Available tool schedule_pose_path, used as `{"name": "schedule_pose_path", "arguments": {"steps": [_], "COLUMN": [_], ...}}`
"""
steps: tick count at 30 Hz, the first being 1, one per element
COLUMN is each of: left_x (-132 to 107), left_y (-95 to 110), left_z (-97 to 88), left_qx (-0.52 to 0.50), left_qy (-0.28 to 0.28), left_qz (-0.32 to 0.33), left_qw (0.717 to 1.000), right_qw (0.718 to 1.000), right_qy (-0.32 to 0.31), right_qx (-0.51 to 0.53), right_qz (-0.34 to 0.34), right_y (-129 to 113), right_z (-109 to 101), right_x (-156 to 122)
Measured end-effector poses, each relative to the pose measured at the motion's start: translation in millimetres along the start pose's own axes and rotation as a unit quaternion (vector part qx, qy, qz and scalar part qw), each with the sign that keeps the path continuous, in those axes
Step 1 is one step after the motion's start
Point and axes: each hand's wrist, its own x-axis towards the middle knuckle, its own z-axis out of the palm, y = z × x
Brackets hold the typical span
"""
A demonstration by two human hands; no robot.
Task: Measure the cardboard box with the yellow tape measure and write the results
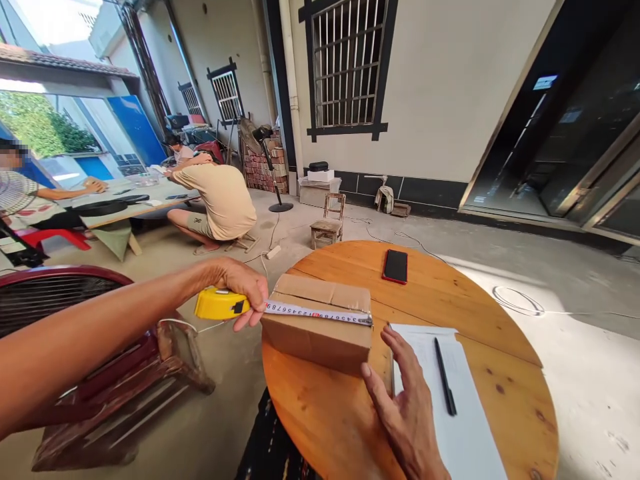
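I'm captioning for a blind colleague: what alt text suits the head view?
A left hand holds a tape measure, its blade along a cardboard box on a round table; the right hand is open beside the box. A pen on paper and a phone lie nearby.

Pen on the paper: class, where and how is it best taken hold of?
Probably mid-barrel, pinched from above across its width: the pen lies flat on the paper, slim, with both long sides uncovered. The right hand, open just left of it, could come over from that side.
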Motion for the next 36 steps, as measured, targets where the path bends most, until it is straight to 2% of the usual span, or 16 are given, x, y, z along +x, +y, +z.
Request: {"name": "schedule_pose_path", "arguments": {"steps": [3, 5, 9, 11, 13, 20, 28, 36], "left_x": [0, -1, -3, -2, 0, 5, 11, 3], "left_y": [3, 5, 8, 6, 3, -10, -20, -35], "left_z": [-3.1, -6.3, -13.4, -16.4, -18.9, -29.4, -38.2, -46.8], "left_qx": [0.018, 0.029, 0.043, 0.046, 0.044, 0.030, 0.011, -0.002], "left_qy": [-0.007, -0.008, -0.007, -0.008, -0.007, 0.010, 0.012, 0.014], "left_qz": [0.005, 0.009, 0.014, 0.013, 0.012, 0.008, 0.033, 0.040], "left_qw": [1.000, 0.999, 0.999, 0.999, 0.999, 0.999, 0.999, 0.999], "right_qw": [0.999, 0.999, 0.989, 0.976, 0.967, 0.948, 0.937, 0.925], "right_qy": [-0.013, -0.001, 0.071, 0.080, 0.077, 0.083, 0.085, 0.094], "right_qx": [0.021, 0.026, -0.060, -0.114, -0.148, -0.208, -0.239, -0.262], "right_qz": [0.030, 0.028, -0.111, -0.169, -0.195, -0.225, -0.239, -0.258], "right_y": [-13, -17, -16, -14, -14, -16, -18, -16], "right_z": [1, 5, 14, 17, 17, 17, 15, 15], "right_x": [13, 19, 20, 20, 20, 25, 27, 31]}}
